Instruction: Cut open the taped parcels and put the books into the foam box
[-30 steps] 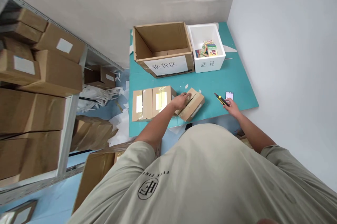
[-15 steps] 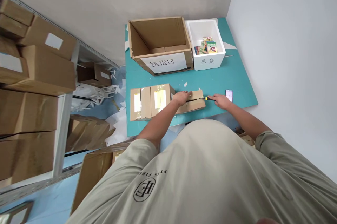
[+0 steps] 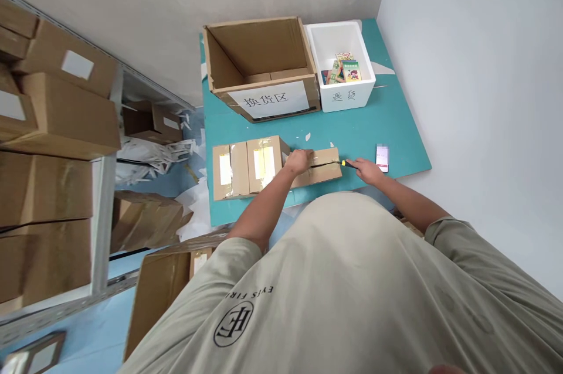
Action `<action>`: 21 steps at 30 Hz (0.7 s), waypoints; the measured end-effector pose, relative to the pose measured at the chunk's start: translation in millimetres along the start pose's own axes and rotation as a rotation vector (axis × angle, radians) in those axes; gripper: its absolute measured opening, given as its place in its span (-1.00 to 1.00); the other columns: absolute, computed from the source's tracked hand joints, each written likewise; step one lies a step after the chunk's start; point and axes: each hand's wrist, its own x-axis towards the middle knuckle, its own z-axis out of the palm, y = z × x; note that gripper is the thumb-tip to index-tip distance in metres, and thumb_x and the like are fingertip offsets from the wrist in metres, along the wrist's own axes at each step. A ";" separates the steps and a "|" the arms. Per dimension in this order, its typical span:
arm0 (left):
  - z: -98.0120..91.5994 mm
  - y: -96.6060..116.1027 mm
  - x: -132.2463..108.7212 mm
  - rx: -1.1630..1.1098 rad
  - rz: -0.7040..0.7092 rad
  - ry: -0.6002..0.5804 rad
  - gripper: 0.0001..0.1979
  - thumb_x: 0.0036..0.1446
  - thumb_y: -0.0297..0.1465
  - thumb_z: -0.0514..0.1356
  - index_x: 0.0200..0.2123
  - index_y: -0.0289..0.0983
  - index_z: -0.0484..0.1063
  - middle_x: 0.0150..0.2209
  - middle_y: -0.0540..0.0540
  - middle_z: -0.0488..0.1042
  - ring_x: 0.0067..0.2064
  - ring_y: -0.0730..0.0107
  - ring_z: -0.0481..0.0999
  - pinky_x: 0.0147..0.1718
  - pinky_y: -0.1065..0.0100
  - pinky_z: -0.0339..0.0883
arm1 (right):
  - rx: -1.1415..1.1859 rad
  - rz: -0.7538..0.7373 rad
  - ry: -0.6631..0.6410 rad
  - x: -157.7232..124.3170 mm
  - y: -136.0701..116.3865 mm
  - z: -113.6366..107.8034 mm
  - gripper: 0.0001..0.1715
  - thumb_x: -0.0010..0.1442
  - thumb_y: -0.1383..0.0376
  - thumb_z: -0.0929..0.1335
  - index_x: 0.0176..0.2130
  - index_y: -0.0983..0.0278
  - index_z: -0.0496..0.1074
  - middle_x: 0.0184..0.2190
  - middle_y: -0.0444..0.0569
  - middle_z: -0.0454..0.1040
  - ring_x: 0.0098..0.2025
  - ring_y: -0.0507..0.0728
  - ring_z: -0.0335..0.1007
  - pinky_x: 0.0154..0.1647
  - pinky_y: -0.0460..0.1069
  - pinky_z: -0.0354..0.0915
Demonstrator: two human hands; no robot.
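Observation:
A small cardboard box lies near the front edge of the teal table, with a dark slit along the seam between its top flaps. My left hand grips the left part of its top, fingers curled and partly hidden. In my right hand is a utility knife with a dark handle and a yellow part near the blade. The knife points left at the box's right end, at the seam; its blade tip is too small to make out. Left of my left hand stand taped cardboard boxes with labels.
Behind, a large open carton stands beside a white foam bin holding several small books. A phone lies right of my right hand. A shelf of cartons is at the left, and walls border the table's back and right.
The view has shifted slightly. My left hand's fingers have curled in more on the box. The knife stays at the box's right end, with its handle tilted a little differently.

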 end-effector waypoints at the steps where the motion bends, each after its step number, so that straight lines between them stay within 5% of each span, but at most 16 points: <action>1: -0.9 -2.5 0.1 -0.047 -0.025 -0.018 -0.25 0.27 -0.20 0.51 0.48 -0.24 0.61 0.17 -0.33 0.80 0.19 -0.12 0.78 0.23 0.07 0.65 | -0.004 0.012 0.012 -2.2 -0.7 2.8 -0.10 0.48 0.44 0.28 0.68 0.12 0.40 0.19 0.14 0.68 0.09 0.33 0.56 0.12 0.12 0.45; 5: -6.3 -1.9 -0.2 -0.160 -0.055 0.029 -0.26 0.45 -0.12 0.43 0.59 -0.20 0.49 0.44 -0.34 0.65 0.44 -0.14 0.65 0.40 0.01 0.55 | 0.019 0.025 0.023 -10.4 1.8 9.5 -0.11 0.50 0.47 0.26 0.69 0.19 0.38 0.18 0.18 0.65 0.09 0.31 0.55 0.11 0.09 0.43; 9: 2.5 23.8 -5.8 -0.028 0.071 0.049 -0.31 0.48 -0.14 0.41 0.56 -0.22 0.51 0.56 -0.39 0.50 0.57 -0.19 0.50 0.55 -0.02 0.39 | 0.029 0.005 0.022 -19.2 7.2 12.4 -0.09 0.46 0.46 0.28 0.68 0.19 0.39 0.16 0.15 0.66 0.07 0.31 0.53 0.07 0.08 0.43; 17: 15.4 58.0 -13.9 0.095 0.221 0.040 -0.32 0.51 -0.19 0.40 0.61 -0.11 0.47 0.56 -0.36 0.47 0.52 -0.23 0.52 0.56 -0.13 0.34 | 0.074 0.004 0.033 -40.9 13.1 11.5 -0.12 0.50 0.45 0.28 0.68 0.17 0.39 0.25 0.16 0.64 0.11 0.30 0.57 0.10 0.08 0.43; 21: 12.2 61.3 -13.9 0.178 0.382 -0.024 -0.55 0.65 -0.30 0.14 0.42 -0.08 0.66 0.49 -0.28 0.56 0.45 -0.11 0.58 0.52 -0.07 0.35 | 0.059 -0.007 0.011 -50.4 14.7 10.6 -0.13 0.49 0.45 0.29 0.66 0.16 0.42 0.25 0.14 0.67 0.08 0.29 0.58 0.05 0.07 0.44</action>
